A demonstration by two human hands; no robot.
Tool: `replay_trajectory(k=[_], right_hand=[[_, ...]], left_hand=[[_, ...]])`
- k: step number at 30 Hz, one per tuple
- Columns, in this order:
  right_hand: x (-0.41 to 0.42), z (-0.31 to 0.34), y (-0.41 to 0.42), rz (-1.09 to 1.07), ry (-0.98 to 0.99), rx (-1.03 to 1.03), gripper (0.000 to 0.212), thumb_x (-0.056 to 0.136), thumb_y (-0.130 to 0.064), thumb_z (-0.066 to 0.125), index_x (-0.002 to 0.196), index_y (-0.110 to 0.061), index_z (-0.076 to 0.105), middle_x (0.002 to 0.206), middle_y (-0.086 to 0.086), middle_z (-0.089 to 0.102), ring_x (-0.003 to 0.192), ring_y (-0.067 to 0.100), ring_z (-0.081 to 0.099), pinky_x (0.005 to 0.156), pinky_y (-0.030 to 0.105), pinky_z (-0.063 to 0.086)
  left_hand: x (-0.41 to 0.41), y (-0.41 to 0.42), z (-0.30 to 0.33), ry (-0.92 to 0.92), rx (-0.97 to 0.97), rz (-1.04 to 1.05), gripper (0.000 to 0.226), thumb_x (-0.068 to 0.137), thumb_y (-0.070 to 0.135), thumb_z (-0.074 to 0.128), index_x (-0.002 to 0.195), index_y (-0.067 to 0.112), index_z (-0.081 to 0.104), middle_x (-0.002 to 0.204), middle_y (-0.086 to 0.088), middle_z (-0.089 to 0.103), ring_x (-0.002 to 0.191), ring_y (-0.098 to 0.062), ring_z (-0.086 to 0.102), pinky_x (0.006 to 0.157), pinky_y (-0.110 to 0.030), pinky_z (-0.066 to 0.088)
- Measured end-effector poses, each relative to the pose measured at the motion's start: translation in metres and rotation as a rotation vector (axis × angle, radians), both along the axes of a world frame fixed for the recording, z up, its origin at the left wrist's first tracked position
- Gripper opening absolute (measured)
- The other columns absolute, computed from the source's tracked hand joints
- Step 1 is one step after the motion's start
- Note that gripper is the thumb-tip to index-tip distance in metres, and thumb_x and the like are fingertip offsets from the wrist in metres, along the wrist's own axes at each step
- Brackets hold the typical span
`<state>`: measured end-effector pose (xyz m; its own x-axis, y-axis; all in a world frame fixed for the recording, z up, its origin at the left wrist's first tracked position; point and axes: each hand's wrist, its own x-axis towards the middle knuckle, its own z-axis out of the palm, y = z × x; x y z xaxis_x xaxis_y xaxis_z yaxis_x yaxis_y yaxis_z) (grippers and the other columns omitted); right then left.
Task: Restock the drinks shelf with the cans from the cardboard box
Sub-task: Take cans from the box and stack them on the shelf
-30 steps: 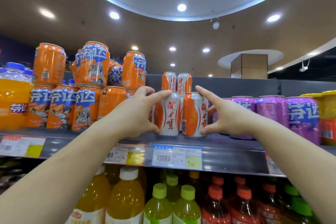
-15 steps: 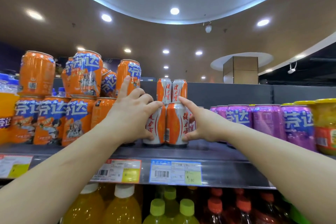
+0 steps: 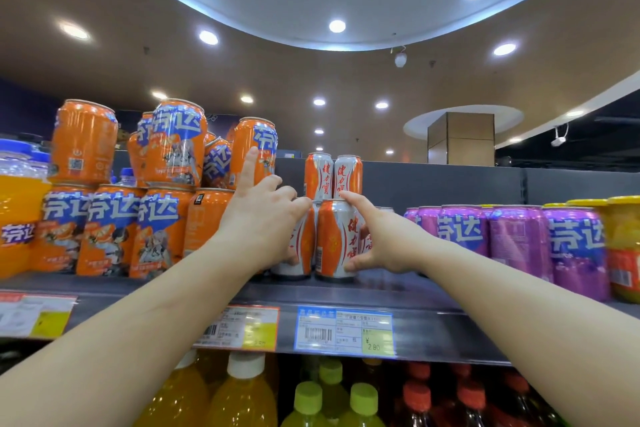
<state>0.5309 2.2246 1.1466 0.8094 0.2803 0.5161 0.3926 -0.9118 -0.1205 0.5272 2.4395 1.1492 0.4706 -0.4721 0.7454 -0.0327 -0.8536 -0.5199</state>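
Note:
Two orange-and-white cans stand side by side near the front of the dark shelf [image 3: 398,291]. My left hand [image 3: 263,222] grips the left can [image 3: 300,246], with its index finger raised toward the orange cans behind. My right hand [image 3: 384,239] holds the right can [image 3: 334,239] between thumb and fingers. Two more orange-and-white cans [image 3: 333,176] stand stacked one level higher behind them. The cardboard box is out of view.
Stacked orange cans with blue labels [image 3: 114,229] fill the shelf to the left, purple cans [image 3: 519,239] and a yellow jar [image 3: 623,246] to the right. Price tags [image 3: 344,331] line the shelf edge. Bottles [image 3: 242,395] stand on the shelf below.
Both hands have pushed the two cans further back on the shelf. My left index finger has lifted. The view has tilted upward.

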Motion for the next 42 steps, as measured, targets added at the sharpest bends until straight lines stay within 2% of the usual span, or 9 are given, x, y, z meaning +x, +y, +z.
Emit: replay_trajectory(k=[8,12,19,23,27,29,34,38,42], right_hand=[[-0.004,-0.002,0.0,0.031,0.025,0.04,0.116,0.078,-0.031,0.08,0.151,-0.045,-0.009,0.15,0.002,0.043,0.127,0.019,0.054,0.097,0.035,0.049],[-0.012,-0.003,-0.001,0.026,0.039,0.049,0.118,0.079,-0.033,0.08,0.15,-0.047,-0.013,0.147,0.003,0.048,0.125,0.017,0.055,0.095,0.032,0.049],[-0.052,-0.005,-0.011,0.076,-0.054,0.114,0.105,0.076,-0.041,0.08,0.151,-0.048,0.007,0.122,-0.006,0.06,0.094,0.004,0.061,0.082,0.019,0.049],[-0.086,-0.02,-0.018,0.227,-0.11,0.284,0.091,0.064,-0.052,0.079,0.138,-0.059,0.027,0.111,-0.016,0.061,0.09,0.0,0.069,0.081,0.025,0.058],[-0.123,-0.04,-0.043,0.219,-0.16,0.38,0.081,0.056,-0.061,0.074,0.129,-0.066,0.039,0.112,-0.017,0.063,0.1,-0.001,0.065,0.085,0.024,0.056],[-0.148,-0.049,-0.064,0.158,-0.181,0.367,0.077,0.058,-0.062,0.071,0.128,-0.066,0.039,0.112,-0.021,0.063,0.104,-0.004,0.062,0.085,0.018,0.054],[-0.223,-0.085,-0.156,-0.145,-0.272,0.213,0.067,0.081,-0.055,0.063,0.142,-0.044,0.04,0.132,-0.026,0.051,0.122,-0.008,0.046,0.098,0.004,0.031],[-0.298,-0.143,-0.264,-0.536,-0.167,-0.04,0.065,0.093,-0.054,0.052,0.151,-0.032,0.034,0.155,-0.001,0.036,0.144,0.017,0.028,0.118,0.033,0.024],[-0.386,-0.203,-0.376,-0.866,0.003,-0.173,0.067,0.095,-0.06,0.04,0.155,-0.036,0.02,0.163,0.007,0.02,0.15,0.027,0.015,0.119,0.041,0.019]], left_hand=[[0.001,0.001,-0.001,-0.027,0.012,-0.027,0.076,0.074,0.073,0.059,0.138,0.036,0.043,0.133,0.005,0.058,0.133,-0.026,0.042,0.104,-0.063,-0.026],[-0.003,0.005,-0.003,-0.027,-0.021,-0.101,0.082,0.069,0.079,0.057,0.14,0.041,0.039,0.144,0.001,0.049,0.141,-0.026,0.03,0.106,-0.061,-0.024],[-0.025,0.013,-0.011,0.187,-0.355,-0.632,0.084,0.061,0.073,0.069,0.135,0.04,0.048,0.144,0.01,0.046,0.142,-0.016,0.026,0.117,-0.054,-0.004],[-0.039,0.006,-0.025,0.323,-0.496,-0.982,0.077,0.057,0.072,0.072,0.127,0.047,0.049,0.132,0.032,0.041,0.13,0.011,0.027,0.117,-0.05,0.019],[-0.057,-0.028,-0.045,0.382,-0.551,-1.165,0.075,0.057,0.072,0.071,0.125,0.048,0.051,0.129,0.037,0.039,0.127,0.018,0.026,0.11,-0.022,0.025],[-0.071,-0.054,-0.055,0.39,-0.561,-1.173,0.071,0.061,0.064,0.072,0.126,0.04,0.056,0.133,0.024,0.046,0.129,0.008,0.034,0.109,-0.02,0.026],[-0.119,-0.156,-0.097,0.405,-0.45,-1.046,0.064,0.083,0.058,0.063,0.14,0.035,0.047,0.149,0.01,0.041,0.144,-0.014,0.025,0.119,-0.048,0.01],[-0.17,-0.284,-0.144,0.503,-0.297,-0.919,0.073,0.088,0.066,0.046,0.15,0.033,0.028,0.16,0.002,0.025,0.149,-0.021,0.011,0.119,-0.049,0.0],[-0.236,-0.434,-0.196,0.656,-0.203,-0.907,0.072,0.091,0.067,0.037,0.152,0.034,0.019,0.164,-0.002,0.012,0.15,-0.024,0.0,0.117,-0.052,-0.007]])
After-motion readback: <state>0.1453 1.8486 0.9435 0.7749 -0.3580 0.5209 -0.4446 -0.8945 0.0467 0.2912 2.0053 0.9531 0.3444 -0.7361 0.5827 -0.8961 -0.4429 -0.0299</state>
